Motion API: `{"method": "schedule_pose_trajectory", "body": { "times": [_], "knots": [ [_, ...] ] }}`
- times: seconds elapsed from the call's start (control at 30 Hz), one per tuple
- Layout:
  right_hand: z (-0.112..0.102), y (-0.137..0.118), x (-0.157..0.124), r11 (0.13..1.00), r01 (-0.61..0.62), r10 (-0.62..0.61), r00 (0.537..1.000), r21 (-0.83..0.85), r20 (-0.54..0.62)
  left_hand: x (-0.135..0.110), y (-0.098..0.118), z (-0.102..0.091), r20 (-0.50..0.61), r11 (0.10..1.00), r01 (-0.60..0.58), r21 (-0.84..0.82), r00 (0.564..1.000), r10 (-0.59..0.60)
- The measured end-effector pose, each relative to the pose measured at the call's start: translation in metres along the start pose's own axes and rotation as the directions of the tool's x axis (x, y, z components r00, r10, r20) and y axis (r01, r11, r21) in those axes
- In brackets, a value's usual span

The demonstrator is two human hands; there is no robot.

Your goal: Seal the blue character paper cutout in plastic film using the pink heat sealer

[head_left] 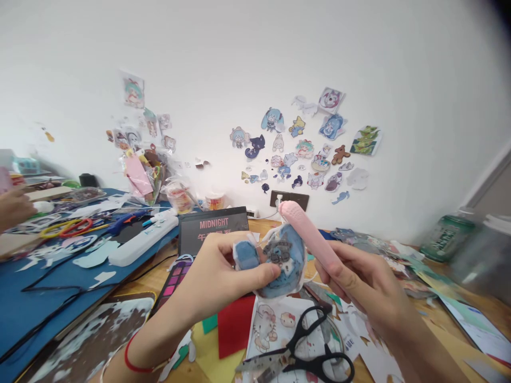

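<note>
My left hand (227, 276) is closed on a puffy blue cartoon cutout (289, 276) with a pale, clear-looking border, its thumb pressed over the front. A smaller blue lobe (246, 255) sticks out at the cutout's left side. In my right hand (363, 276) is a long pink tool (313, 234) with a rounded, textured head; its exact kind cannot be made out. It slants across the cutout's upper right edge; whether they touch is unclear. Below both hands, black-handled scissors (297, 346) lie spread on a sheet printed with cartoon figures (265, 324).
A dark MIDNIGHT box (213, 223) and a makeup palette (175, 279) stand left of centre. On the blue mat lie a white power strip (143, 239), cables and coloured scissors (75, 227). Another person's hand (16, 207) is at far left. A green can (451, 234) stands right.
</note>
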State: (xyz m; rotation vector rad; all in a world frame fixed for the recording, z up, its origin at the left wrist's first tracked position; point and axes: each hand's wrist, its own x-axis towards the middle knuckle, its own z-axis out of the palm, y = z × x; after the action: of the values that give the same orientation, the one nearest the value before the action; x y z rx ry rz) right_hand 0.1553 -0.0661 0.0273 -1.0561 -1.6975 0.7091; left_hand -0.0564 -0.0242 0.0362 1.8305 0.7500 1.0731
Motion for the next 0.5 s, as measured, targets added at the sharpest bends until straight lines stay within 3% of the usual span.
{"method": "schedule_pose_trajectory", "body": {
  "times": [0.13,0.3,0.4,0.5],
  "knots": [
    [0.003,0.003,-0.001,0.992,0.038,-0.050,0.995,-0.123,-0.090,0.002,-0.002,0.001,-0.004,0.999,0.033,-0.012,0.999,-0.033],
    [0.010,0.008,-0.001,0.915,0.042,-0.169,0.943,-0.402,-0.286,0.009,-0.012,0.002,-0.060,0.993,0.101,-0.059,0.993,-0.105],
    [0.009,0.008,0.000,0.959,0.057,-0.133,0.955,-0.277,-0.265,0.011,-0.017,0.001,-0.035,0.985,0.111,-0.134,0.993,-0.116],
    [0.004,0.008,0.000,0.999,0.000,0.006,0.987,0.042,-0.160,0.011,-0.019,0.001,-0.009,0.981,0.109,-0.163,0.994,-0.112]
  ]
}}
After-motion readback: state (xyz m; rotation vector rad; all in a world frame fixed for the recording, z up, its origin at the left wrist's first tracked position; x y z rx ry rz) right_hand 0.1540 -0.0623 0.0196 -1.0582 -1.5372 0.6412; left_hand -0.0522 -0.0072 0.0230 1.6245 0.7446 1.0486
